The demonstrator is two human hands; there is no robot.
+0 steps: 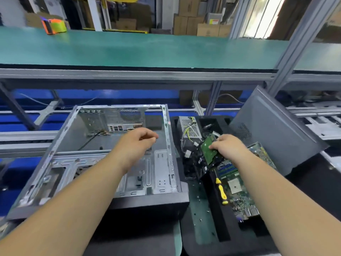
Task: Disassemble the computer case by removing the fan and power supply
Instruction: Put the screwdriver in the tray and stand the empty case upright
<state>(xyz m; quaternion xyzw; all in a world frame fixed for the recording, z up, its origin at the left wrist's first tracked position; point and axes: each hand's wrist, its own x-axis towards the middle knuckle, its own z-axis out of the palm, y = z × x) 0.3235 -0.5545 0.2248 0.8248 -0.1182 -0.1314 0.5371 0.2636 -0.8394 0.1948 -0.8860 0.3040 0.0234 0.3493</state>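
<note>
Open computer case (103, 156) on surface, left hand (137, 140) over it, right hand (227, 147) on parts pile.
Left fingers loosely curled, holding nothing. Right fingers clamped on green circuit board (207, 151) w/ black part under it. Power supply (190, 129) sits outside case, just right of it, behind the board. Yellow screwdriver (221, 191) lies on motherboard (239, 193); side panel (276, 130) leans at right.

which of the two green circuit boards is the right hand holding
The smaller green board, tilted up beside the power supply, under the right hand. The bigger motherboard lies flat, carrying the yellow screwdriver.
</note>
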